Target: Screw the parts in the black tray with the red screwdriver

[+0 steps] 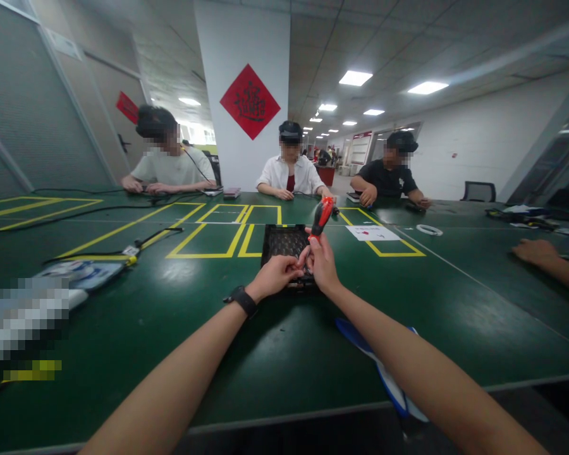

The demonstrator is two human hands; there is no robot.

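A screwdriver [322, 216] with a red and black handle stands tilted up out of my right hand [324, 262], whose fingers are closed round its lower part. Its shaft and tip are hidden by my fingers. My left hand [277, 275] is closed in a pinch and meets the right fingertips; what it holds, if anything, is too small to make out. Both hands are over the near right part of a black rectangular tray-like case [284, 237] with a patterned inside. A dark watch band circles my left wrist.
Blue and white insoles [392, 382] lie under my right forearm. On the green table [180, 341] are yellow tape outlines, a white paper [372, 233], a cable coil [429, 230] and bagged items [83, 273] at left. Three people sit opposite; another person's hand [535, 251] rests at right.
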